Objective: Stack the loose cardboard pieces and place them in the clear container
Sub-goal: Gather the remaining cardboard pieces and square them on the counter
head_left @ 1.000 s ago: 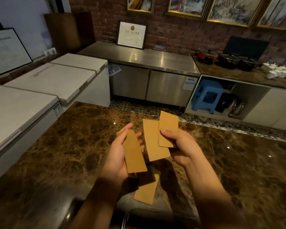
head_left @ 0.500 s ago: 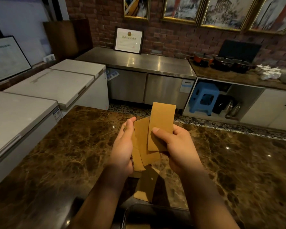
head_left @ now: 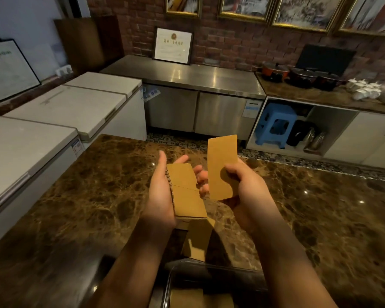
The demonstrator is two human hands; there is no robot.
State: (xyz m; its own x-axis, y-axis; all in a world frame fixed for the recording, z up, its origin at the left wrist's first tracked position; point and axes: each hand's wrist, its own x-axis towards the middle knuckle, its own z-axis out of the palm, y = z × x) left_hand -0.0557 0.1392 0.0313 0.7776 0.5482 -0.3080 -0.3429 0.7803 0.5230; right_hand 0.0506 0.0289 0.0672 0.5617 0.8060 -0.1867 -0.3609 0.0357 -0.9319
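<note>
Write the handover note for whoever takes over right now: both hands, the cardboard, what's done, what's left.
Left hand: cradles a small stack of cardboard pieces, fingers loosely curled round it.
Right hand: pinches a single cardboard piece upright, beside the stack, apart from it.
One loose piece lies on the marble counter under the hands.
Clear container sits at the near edge, some cardboard already inside.
Done: most pieces stacked.
Left: add the held piece and the counter piece, then put the stack in the container.

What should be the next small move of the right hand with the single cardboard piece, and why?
Probably lay the single cardboard piece flat on the stack. The right hand pinches it upright just beside the stack in the left hand, whose fingers are spread. One more piece lies on the counter, so stacking is unfinished.
</note>
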